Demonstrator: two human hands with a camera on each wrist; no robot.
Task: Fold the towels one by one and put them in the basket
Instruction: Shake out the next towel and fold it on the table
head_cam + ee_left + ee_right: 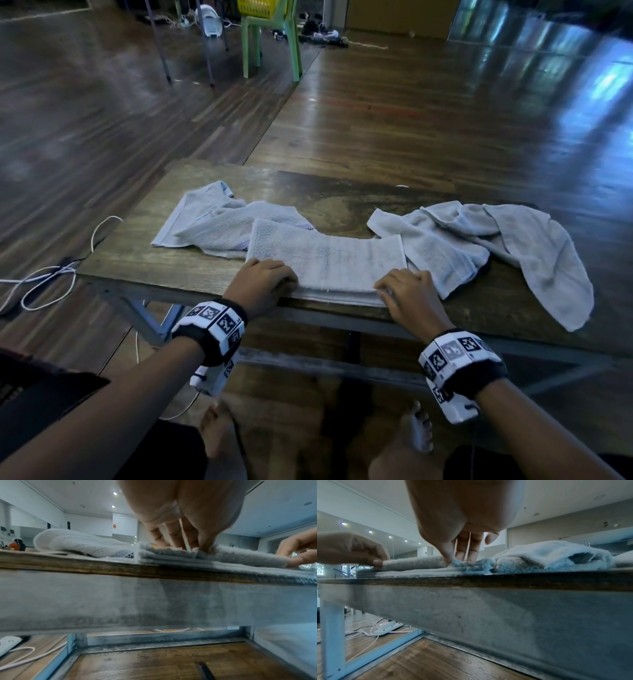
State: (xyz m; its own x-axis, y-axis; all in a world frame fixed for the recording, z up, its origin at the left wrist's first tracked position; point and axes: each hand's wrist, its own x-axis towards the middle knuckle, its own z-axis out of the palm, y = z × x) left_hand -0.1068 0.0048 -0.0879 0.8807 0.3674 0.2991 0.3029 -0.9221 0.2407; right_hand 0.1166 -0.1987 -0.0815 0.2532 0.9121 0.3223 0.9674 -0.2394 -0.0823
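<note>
A grey-white towel (pixel 325 260), folded into several layers, lies at the near edge of the wooden table (pixel 137 253). My left hand (pixel 274 275) pinches its near-left edge, fingers on top (pixel 188 545). My right hand (pixel 397 286) pinches the near-right edge between thumb and fingers (pixel 458 555). The towel's stacked layers (pixel 240 557) show edge-on in both wrist views. A crumpled towel (pixel 212 219) lies behind on the left, partly under the folded one. More loose towels (pixel 479 240) lie on the right, one hanging over the table's near edge. A yellow basket (pixel 257 8) sits far off.
The basket rests on a green plastic chair (pixel 270 37) across the wooden floor. White cables (pixel 44 281) loop on the floor left of the table, with a power strip (pixel 385 627) beneath. My bare feet (pixel 418 431) are under the table's metal frame.
</note>
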